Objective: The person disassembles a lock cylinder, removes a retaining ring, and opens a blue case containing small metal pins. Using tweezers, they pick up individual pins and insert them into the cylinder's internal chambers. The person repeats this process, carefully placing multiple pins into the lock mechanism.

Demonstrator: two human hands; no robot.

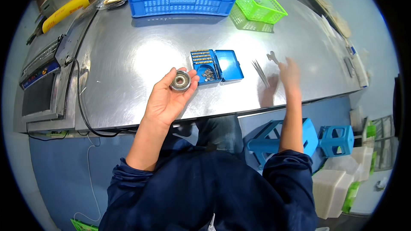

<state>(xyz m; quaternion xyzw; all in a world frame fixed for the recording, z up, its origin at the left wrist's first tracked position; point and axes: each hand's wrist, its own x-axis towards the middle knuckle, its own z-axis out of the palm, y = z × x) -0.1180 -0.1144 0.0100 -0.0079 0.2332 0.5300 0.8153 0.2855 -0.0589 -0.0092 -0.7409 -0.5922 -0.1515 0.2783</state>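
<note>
My left hand [165, 100] is palm up over the near part of the metal table. Its thumb and fingers are closed round a round metal part [180, 81] with a shiny rim and a hole in the middle. Right beside those fingertips lies an opened blue case [205, 67], with rows of small brass-coloured pieces and a heap of loose grey bits inside. My right hand [290, 76] is smeared by motion at the handle end of a small flat metal spanner [272, 57]. Whether its fingers grip the spanner cannot be made out. Metal tweezers [260, 72] lie just left of it.
A large blue crate [180, 7] and a bright green basket [263, 10] stand at the table's far side. At the left are a machine with a dark plate [38, 94], a black cable [79, 98] and a yellow tube [68, 10]. Blue stools [274, 145] stand below right.
</note>
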